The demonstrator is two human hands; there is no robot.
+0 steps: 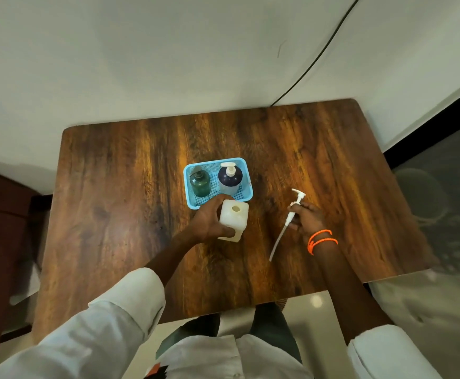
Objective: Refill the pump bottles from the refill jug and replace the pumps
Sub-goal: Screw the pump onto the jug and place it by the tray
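On the wooden table [130,187], near its centre, a blue mesh basket [246,184] holds two pump bottles side by side. The green bottle [200,183] with a dark pump occupies the left half. The dark blue bottle [230,177] with a white pump occupies the right half. Both stand upright. Just beside the basket's near edge stands a white square bottle [234,220], its neck open and uncapped. The left hand [209,221] grips this bottle around its left side, thumb on the near face. To the right, well apart from the bottle, the right hand [309,218] is closed around the collar of a white pump [291,214]. Its dip tube slants toward the table's near edge. Orange bands [320,240] circle the right wrist.
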